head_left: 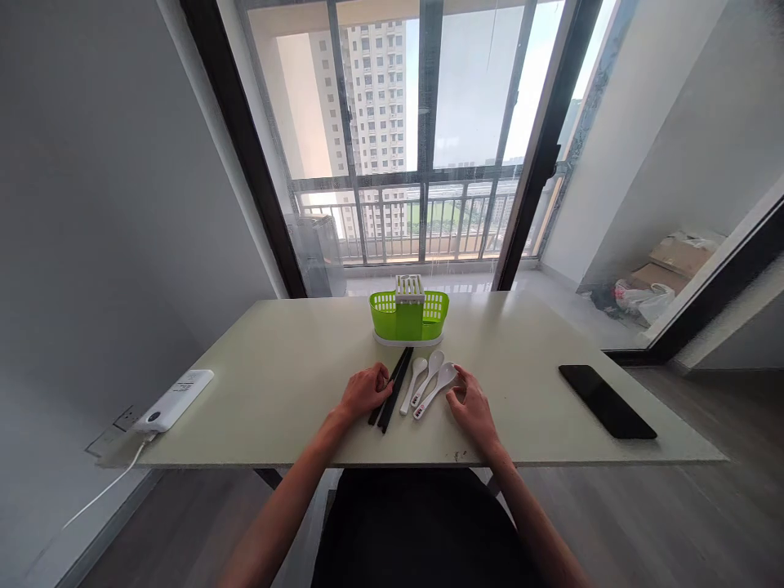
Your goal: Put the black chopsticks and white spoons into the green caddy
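Several black chopsticks [398,390] lie in a slanted bundle on the table. Over their left side rests my left hand [366,389], fingers loosely curled and fingertips at the chopsticks, covering part of one. Three white soup spoons lie just right of the chopsticks: a left one [413,385], a middle one [429,378] and a right one [437,389]. My right hand [472,406] lies beside the right spoon, its thumb and fingers bent and apart, with the index fingertip close to the spoon's bowl. Beyond them stands a green utensil basket [409,321] with a white slatted top.
The pale table [294,359] carries a black phone [606,400] on the right and a white power strip [177,400] with a cable at the far left. A glass sliding door and balcony are behind it. Cardboard boxes [683,253] and bags lie beyond the glass at right.
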The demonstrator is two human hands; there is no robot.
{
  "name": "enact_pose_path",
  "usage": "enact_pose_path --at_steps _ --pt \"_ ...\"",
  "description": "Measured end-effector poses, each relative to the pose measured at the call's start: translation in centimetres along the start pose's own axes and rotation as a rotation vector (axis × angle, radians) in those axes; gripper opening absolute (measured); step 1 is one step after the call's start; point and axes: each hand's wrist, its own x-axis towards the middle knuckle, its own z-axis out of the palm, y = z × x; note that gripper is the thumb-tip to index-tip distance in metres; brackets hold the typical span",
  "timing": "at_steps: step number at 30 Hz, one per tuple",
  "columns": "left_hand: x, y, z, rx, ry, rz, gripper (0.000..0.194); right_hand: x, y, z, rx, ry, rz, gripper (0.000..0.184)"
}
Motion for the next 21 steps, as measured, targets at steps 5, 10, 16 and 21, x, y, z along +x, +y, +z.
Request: enact_pose_path --at_steps 5,10,16,21 --pt "0.0 0.1 -0.1 -0.006 0.004 -0.002 0.018 -0.1 0.0 -0.1 -0.002 0.004 -0.003 0.056" --pt "0.1 0.1 0.0 0.008 0.047 -0.003 0.024 -0.1 0.0 0.0 -0.002 0.005 -0.005 0.056" --pt "0.4 -0.4 0.3 0.058 0.136 -0.032 0.026 -0.2 0.0 0.0 0.002 0.011 -0.008 0.056" --pt "0.5 -1.0 0.2 0.123 0.162 -0.05 0.017 -0.1 -0.1 -0.1 0.019 0.024 -0.034 0.055"
